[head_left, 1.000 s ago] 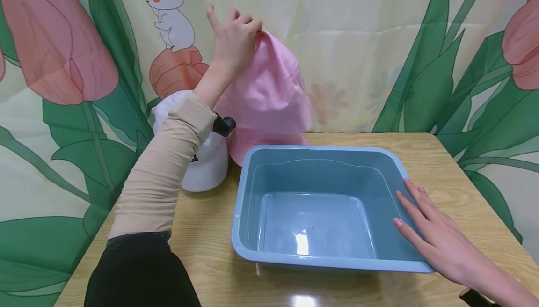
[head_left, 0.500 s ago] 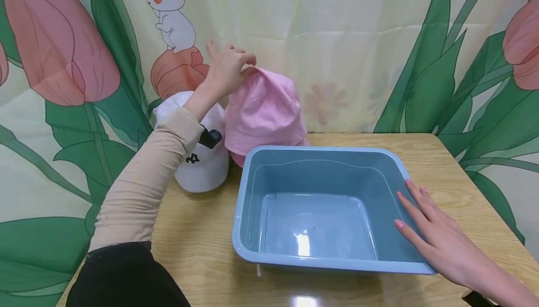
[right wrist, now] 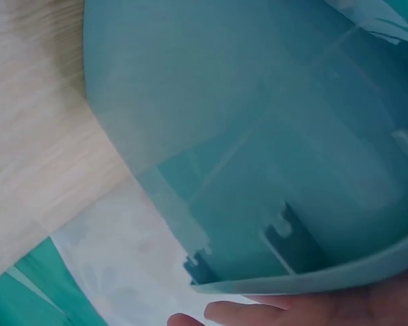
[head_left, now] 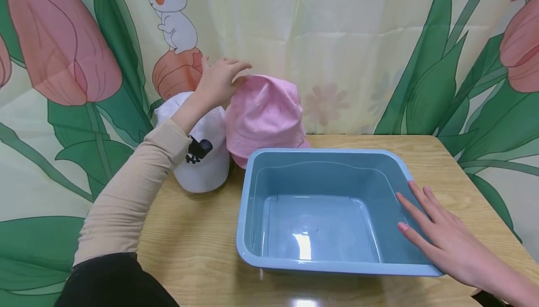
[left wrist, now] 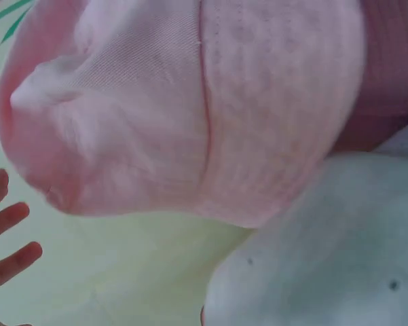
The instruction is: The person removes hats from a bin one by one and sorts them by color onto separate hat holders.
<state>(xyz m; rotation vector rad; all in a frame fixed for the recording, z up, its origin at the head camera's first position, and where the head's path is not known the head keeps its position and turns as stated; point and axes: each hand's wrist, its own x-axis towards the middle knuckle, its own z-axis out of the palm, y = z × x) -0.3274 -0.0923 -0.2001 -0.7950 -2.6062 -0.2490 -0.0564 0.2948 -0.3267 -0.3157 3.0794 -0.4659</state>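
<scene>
A pink bucket hat [head_left: 264, 113] sits at the back of the table, behind the basin's left end. My left hand [head_left: 221, 80] hovers at the upper left of its crown. In the left wrist view, the fingers [left wrist: 12, 221] are spread and apart from the fabric. More pink stitched fabric [left wrist: 392, 68] shows beyond the brim. Beside it stands a white cap [head_left: 206, 157] with dark lettering, partly hidden by my left wrist. My right hand [head_left: 446, 237] rests with straight fingers on the right rim of a blue plastic basin [head_left: 337, 269], which holds nothing.
The wooden table [head_left: 198, 251] reaches back to a printed curtain [head_left: 358, 63] with tulips and a rabbit. The curtain stands close behind the hats. The basin takes up the table's middle and right.
The pink hat has come down from its lifted position and settled. My left hand has lowered with it, let go and drawn slightly left. The right hand stays on the basin.
</scene>
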